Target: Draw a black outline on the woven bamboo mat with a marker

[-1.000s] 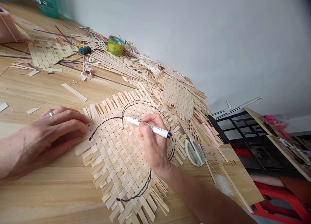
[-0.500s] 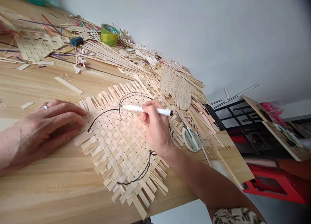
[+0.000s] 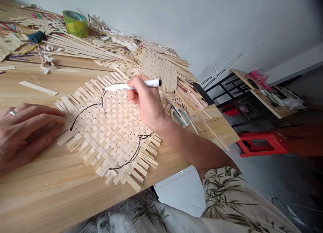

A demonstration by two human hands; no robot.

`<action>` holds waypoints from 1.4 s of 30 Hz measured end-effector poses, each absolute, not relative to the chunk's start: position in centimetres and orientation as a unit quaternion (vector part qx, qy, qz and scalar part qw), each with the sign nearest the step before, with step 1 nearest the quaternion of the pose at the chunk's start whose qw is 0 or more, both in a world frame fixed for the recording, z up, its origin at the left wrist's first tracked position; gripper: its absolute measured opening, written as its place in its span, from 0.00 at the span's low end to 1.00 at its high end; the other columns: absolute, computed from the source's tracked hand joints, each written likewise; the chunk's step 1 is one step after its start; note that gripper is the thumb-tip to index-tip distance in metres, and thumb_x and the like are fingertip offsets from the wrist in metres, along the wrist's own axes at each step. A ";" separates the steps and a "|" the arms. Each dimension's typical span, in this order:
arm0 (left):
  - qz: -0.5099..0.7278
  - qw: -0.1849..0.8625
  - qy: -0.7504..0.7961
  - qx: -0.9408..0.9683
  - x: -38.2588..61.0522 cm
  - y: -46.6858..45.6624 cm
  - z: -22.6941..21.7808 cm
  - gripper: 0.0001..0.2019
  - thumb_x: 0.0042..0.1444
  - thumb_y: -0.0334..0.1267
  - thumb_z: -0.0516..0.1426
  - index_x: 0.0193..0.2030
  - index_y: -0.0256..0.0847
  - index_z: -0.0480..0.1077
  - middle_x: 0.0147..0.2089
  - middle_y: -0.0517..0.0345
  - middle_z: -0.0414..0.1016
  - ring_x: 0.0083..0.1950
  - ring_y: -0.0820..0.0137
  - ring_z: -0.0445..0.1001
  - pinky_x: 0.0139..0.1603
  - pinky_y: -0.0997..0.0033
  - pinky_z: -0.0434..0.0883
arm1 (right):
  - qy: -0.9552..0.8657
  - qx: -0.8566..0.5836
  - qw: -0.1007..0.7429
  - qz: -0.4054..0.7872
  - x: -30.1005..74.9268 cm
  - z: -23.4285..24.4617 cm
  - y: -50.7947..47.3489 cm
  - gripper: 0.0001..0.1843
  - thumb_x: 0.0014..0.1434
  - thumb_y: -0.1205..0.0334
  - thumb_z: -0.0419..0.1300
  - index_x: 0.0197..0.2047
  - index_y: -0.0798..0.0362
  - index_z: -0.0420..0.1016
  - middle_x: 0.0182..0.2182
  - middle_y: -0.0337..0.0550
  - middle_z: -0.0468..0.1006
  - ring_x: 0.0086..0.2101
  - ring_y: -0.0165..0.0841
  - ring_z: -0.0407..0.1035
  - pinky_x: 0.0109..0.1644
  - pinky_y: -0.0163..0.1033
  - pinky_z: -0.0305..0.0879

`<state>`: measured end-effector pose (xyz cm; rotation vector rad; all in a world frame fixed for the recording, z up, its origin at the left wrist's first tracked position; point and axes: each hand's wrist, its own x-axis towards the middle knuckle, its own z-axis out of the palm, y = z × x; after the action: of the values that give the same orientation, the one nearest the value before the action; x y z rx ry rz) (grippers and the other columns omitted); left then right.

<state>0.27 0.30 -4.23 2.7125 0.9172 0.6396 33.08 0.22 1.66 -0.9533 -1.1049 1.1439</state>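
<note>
A woven mat [image 3: 113, 125] of pale flat strips lies on the wooden table, its strip ends fringed all round. Curved black lines [image 3: 126, 160] run along its left, upper and lower parts. My right hand [image 3: 147, 103] is closed around a white marker [image 3: 118, 87] with a black end; the tip meets the black line near the mat's upper left. Part of the mat is hidden under this hand and forearm. My left hand [image 3: 32, 128], wearing a ring, rests with fingers stretched out, fingertips at the mat's left edge.
Scissors [image 3: 180, 117] lie right of the mat. Behind are a smaller woven piece [image 3: 159, 70], a yellow-green tape roll [image 3: 75, 24], a dark thread spool [image 3: 37, 37] and heaps of loose strips [image 3: 83, 47]. A red stool [image 3: 262, 143] stands on the floor at right.
The view has swung so that everything sits further left and higher. The marker tip has moved a little up along the black line from the notch. My left hand stays at the mat's edge.
</note>
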 end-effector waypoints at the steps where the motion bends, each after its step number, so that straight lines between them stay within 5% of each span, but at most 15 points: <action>1: 0.222 0.078 0.326 0.916 0.5 0.1 -3.9 0.16 0.68 0.43 0.49 0.58 0.54 0.72 0.59 0.59 0.73 0.59 0.58 0.71 0.61 0.49 0.67 | -0.479 -0.407 0.599 0.496 33.1 1.8 0.2 0.14 0.62 0.68 0.61 0.26 0.48 0.66 0.19 0.30 0.63 0.24 0.27 0.54 0.28 0.36 0.50; 9: 0.291 0.043 0.245 0.924 3.1 -3.5 0.3 0.10 0.72 0.31 0.50 0.52 0.46 0.71 0.38 0.62 0.78 0.36 0.72 0.75 0.35 0.72 0.72 | -0.488 -0.401 0.608 0.481 34.0 3.8 -0.1 0.11 0.59 0.65 0.64 0.28 0.50 0.66 0.19 0.29 0.64 0.23 0.24 0.56 0.30 0.35 0.54; 13: 0.281 0.034 0.280 0.917 2.8 -3.3 0.2 0.11 0.73 0.32 0.50 0.58 0.41 0.69 0.50 0.55 0.77 0.51 0.70 0.77 0.52 0.71 0.74 | -0.499 -0.402 0.610 0.467 33.8 4.8 -0.8 0.13 0.59 0.63 0.66 0.26 0.50 0.68 0.18 0.30 0.63 0.23 0.25 0.57 0.29 0.34 0.57; 17: 0.206 0.052 0.287 0.934 2.3 -2.3 -0.7 0.16 0.73 0.32 0.48 0.64 0.40 0.67 0.65 0.48 0.70 0.68 0.62 0.67 0.66 0.60 0.67 | -0.502 -0.418 0.594 0.470 33.1 6.0 -2.0 0.14 0.63 0.63 0.65 0.26 0.51 0.69 0.18 0.29 0.63 0.22 0.23 0.58 0.28 0.33 0.57; 26: 0.243 -0.016 0.189 0.951 3.0 -2.2 -1.0 0.14 0.71 0.37 0.51 0.58 0.44 0.73 0.54 0.55 0.80 0.55 0.63 0.76 0.61 0.62 0.64 | -0.507 -0.432 0.643 0.379 34.9 8.8 -3.7 0.14 0.65 0.63 0.64 0.28 0.49 0.67 0.18 0.28 0.61 0.21 0.23 0.58 0.29 0.32 0.58; 33: 0.275 -0.014 0.162 0.948 4.2 -3.5 -0.3 0.12 0.70 0.36 0.50 0.52 0.44 0.74 0.46 0.58 0.81 0.47 0.65 0.76 0.55 0.63 0.65 | -0.508 -0.445 0.641 0.367 37.6 6.2 -8.6 0.06 0.59 0.64 0.63 0.31 0.49 0.71 0.18 0.29 0.65 0.22 0.26 0.58 0.29 0.34 0.59; 42: 0.283 -0.026 0.189 0.940 4.7 -4.2 -0.3 0.13 0.71 0.34 0.49 0.56 0.45 0.72 0.54 0.56 0.79 0.58 0.67 0.75 0.63 0.68 0.65 | -0.511 -0.494 0.617 0.337 36.4 -0.4 -16.1 0.03 0.67 0.59 0.62 0.41 0.47 0.71 0.23 0.32 0.68 0.24 0.31 0.64 0.26 0.34 0.64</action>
<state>4.72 -4.17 -0.25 3.0042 0.6041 0.9030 36.41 -16.13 -0.36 -1.1361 -1.1771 0.7761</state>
